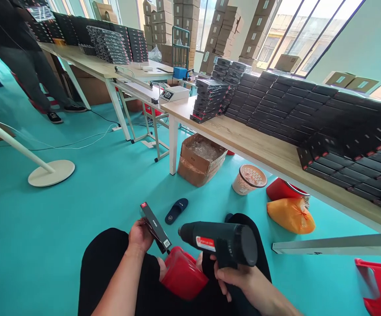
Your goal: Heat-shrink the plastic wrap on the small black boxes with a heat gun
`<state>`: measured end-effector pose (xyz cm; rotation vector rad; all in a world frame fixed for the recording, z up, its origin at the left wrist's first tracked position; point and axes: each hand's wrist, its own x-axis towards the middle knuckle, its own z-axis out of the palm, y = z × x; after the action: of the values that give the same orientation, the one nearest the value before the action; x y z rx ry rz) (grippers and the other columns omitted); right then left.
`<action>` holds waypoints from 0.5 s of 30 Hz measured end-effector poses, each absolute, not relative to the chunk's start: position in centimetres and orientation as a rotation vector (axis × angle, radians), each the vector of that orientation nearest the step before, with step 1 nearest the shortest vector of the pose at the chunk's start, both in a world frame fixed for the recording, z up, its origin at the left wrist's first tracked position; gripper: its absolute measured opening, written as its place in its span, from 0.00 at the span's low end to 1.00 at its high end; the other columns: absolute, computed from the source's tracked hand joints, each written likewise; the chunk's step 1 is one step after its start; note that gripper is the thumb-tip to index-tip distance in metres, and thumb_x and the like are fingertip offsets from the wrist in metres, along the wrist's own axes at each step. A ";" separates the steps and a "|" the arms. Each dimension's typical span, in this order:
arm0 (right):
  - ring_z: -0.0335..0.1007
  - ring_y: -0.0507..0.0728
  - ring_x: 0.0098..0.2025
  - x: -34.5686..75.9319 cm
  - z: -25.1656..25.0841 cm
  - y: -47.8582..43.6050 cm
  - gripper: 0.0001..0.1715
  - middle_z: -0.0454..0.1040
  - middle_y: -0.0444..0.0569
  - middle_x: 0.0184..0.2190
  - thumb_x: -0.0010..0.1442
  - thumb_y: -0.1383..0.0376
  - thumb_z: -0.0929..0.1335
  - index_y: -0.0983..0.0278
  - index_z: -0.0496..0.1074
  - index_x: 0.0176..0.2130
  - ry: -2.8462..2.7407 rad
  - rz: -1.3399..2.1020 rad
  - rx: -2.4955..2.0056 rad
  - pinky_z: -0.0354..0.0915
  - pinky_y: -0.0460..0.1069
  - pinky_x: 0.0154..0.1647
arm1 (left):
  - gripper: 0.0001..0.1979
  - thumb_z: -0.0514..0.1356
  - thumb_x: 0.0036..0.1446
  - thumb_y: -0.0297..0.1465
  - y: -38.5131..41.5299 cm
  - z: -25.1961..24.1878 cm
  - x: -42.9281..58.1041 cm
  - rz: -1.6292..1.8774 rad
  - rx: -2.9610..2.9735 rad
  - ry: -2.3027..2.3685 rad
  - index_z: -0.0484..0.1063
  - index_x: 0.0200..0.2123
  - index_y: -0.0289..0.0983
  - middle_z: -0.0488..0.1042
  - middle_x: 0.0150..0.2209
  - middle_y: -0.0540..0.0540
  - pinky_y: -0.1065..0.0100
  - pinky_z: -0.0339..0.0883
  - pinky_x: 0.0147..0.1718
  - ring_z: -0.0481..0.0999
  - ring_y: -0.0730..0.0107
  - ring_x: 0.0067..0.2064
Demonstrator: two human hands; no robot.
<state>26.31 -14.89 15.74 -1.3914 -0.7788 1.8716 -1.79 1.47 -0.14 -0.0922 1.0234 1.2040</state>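
My left hand is closed on a slim black box with a red corner mark and a small printed square label. In my right hand is a dark heat gun with a red and white sticker, its nozzle pointing left toward the box. A gap separates the nozzle from the box. Between my knees, below both hands, sits a red plastic stool or container; its exact kind is unclear. One dark slipper lies on the floor just beyond the box.
Many black boxes are stacked on the wooden table at right. Beneath it stand a carton, a waste basket and an orange bag. A person stands at far left near a round stand base.
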 end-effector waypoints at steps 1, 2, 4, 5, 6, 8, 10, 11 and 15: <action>0.66 0.52 0.24 26.7 15.9 -14.9 0.16 0.72 0.46 0.25 0.50 0.58 0.73 0.67 0.76 0.36 -0.749 1.871 -1.375 0.64 0.48 0.25 | 0.07 0.54 0.54 0.27 1.3 0.2 -1.8 1.174 -0.100 0.998 0.71 0.33 0.37 0.73 0.26 0.46 0.64 0.70 0.25 0.74 0.64 0.24; 0.66 0.52 0.24 27.2 16.0 -14.9 0.18 0.74 0.48 0.27 0.49 0.59 0.73 0.68 0.76 0.39 -0.712 1.916 -1.350 0.64 0.47 0.24 | 0.09 0.54 0.57 0.32 1.1 0.6 -1.8 1.136 -0.106 0.961 0.72 0.36 0.36 0.74 0.27 0.44 0.64 0.70 0.25 0.75 0.63 0.26; 0.68 0.52 0.23 28.3 16.0 -14.5 0.22 0.75 0.49 0.29 0.47 0.61 0.73 0.69 0.77 0.42 -0.662 2.056 -1.303 0.62 0.46 0.20 | 0.19 0.55 0.60 0.44 0.6 1.4 -1.7 1.032 -0.107 0.841 0.73 0.42 0.34 0.77 0.33 0.39 0.62 0.72 0.27 0.79 0.58 0.31; 0.68 0.52 0.22 28.7 15.8 -14.0 0.23 0.75 0.49 0.28 0.45 0.62 0.74 0.70 0.77 0.42 -0.653 2.094 -1.300 0.61 0.46 0.19 | 0.25 0.56 0.59 0.50 0.3 1.9 -1.5 0.971 -0.100 0.769 0.74 0.44 0.34 0.78 0.36 0.36 0.60 0.73 0.28 0.80 0.54 0.35; 0.67 0.52 0.21 29.0 15.6 -13.4 0.23 0.75 0.49 0.27 0.45 0.62 0.74 0.70 0.77 0.41 -0.645 2.093 -1.316 0.61 0.46 0.19 | 0.29 0.57 0.57 0.54 0.1 2.2 -1.4 0.908 -0.089 0.699 0.74 0.45 0.33 0.79 0.40 0.33 0.58 0.74 0.31 0.80 0.51 0.39; 0.67 0.51 0.21 28.9 14.9 -11.5 0.19 0.74 0.47 0.26 0.46 0.62 0.74 0.70 0.76 0.38 -0.611 1.968 -1.373 0.61 0.45 0.19 | 0.29 0.59 0.58 0.52 -0.3 2.7 -1.1 0.813 -0.059 0.611 0.73 0.48 0.32 0.79 0.44 0.31 0.55 0.75 0.36 0.80 0.48 0.45; 0.67 0.50 0.22 28.0 14.4 -9.2 0.16 0.73 0.46 0.26 0.47 0.62 0.73 0.68 0.75 0.36 -0.565 1.805 -1.396 0.62 0.44 0.20 | 0.23 0.59 0.60 0.43 -0.6 2.8 -0.7 0.778 -0.015 0.608 0.73 0.50 0.30 0.80 0.44 0.32 0.54 0.75 0.40 0.81 0.49 0.45; 0.67 0.50 0.23 27.4 14.3 -8.1 0.14 0.73 0.45 0.26 0.48 0.63 0.73 0.68 0.74 0.36 -0.565 1.778 -1.380 0.62 0.44 0.22 | 0.22 0.59 0.61 0.39 -0.7 2.7 -0.6 0.774 0.011 0.625 0.73 0.51 0.29 0.81 0.43 0.32 0.53 0.75 0.41 0.82 0.51 0.44; 0.68 0.51 0.23 25.1 15.6 -5.6 0.17 0.74 0.44 0.24 0.45 0.63 0.74 0.67 0.75 0.37 -0.659 1.886 -1.270 0.64 0.46 0.23 | 0.22 0.60 0.59 0.36 -0.7 1.7 -0.5 0.805 0.120 0.780 0.74 0.52 0.27 0.82 0.40 0.32 0.50 0.76 0.40 0.83 0.49 0.37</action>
<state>25.06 -5.56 15.64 -1.2699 -0.6591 1.8863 -0.55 -0.69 1.73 0.1196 0.7800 0.8054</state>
